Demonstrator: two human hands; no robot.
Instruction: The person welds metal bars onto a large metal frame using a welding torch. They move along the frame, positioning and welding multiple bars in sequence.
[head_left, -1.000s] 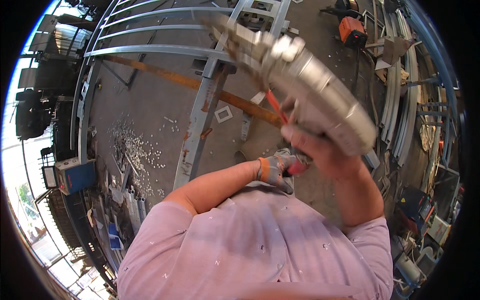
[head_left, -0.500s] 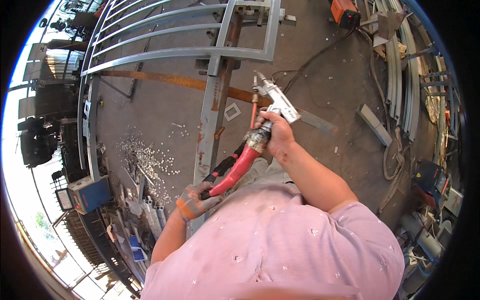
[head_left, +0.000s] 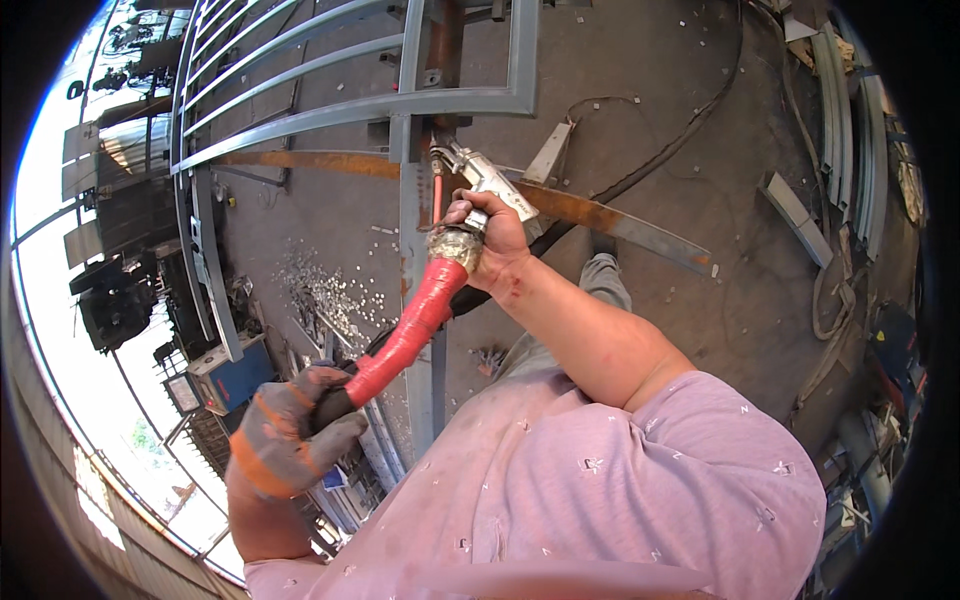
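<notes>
Tool point(head_left: 502, 190), gun-shaped, at centre in wrapped fingers of right hand point(head_left: 498, 240), red-sleeved hose point(head_left: 412, 325), lower left, in curled, gloved left hand point(head_left: 285, 432), apparently for support.

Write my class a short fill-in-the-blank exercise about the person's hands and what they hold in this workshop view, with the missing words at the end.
1. The bare hand holding the silver tool is the person's ____ hand.
2. The left hand wears a grey glove with ____ bands.
3. Between the two hands, the wrapping on the hose is coloured ____.
4. The person's pink shirt has ____ sleeves.

Missing words: right; orange; red; short.
</notes>
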